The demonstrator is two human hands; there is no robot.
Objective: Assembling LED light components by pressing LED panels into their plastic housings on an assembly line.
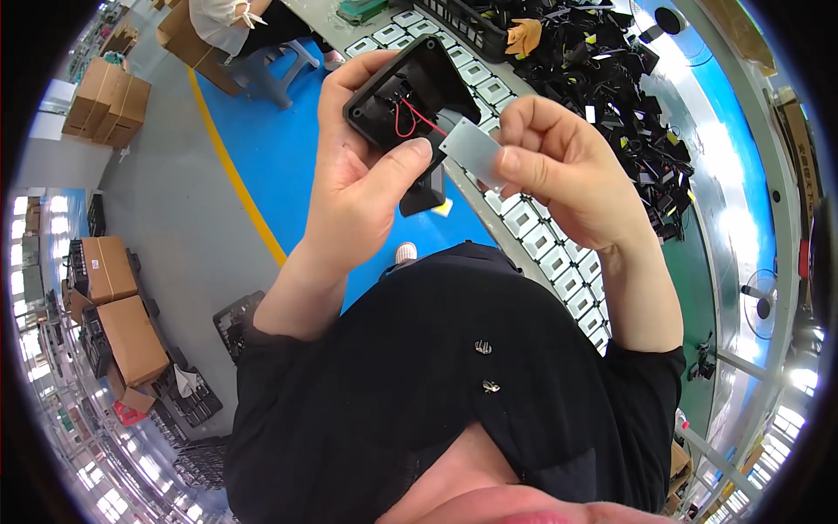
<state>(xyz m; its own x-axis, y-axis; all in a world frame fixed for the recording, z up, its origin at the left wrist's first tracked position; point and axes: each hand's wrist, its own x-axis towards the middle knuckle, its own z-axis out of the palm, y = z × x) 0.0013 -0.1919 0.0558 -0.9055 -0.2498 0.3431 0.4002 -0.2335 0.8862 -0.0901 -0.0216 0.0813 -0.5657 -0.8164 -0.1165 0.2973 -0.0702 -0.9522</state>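
My left hand (362, 175) is wrapped round a black plastic housing (419, 74), its hollow inside turned toward me. The thumb presses on the lower edge of the housing. Inside it, a red wire (403, 122) loops out and runs across to a flat silvery metal plate (471, 150). My right hand (559, 166) pinches that plate between thumb and fingers, just right of the housing and apart from it. A black piece (423, 194) hangs below the housing; whether it is joined to it I cannot tell.
Rows of white-and-black square parts (532, 229) cover the workbench. Behind them lies a large heap of black parts (602, 96) beside a black crate (467, 24). Another person (229, 24) is near a blue-grey stool (279, 74). Cardboard boxes (131, 336) stand at the left.
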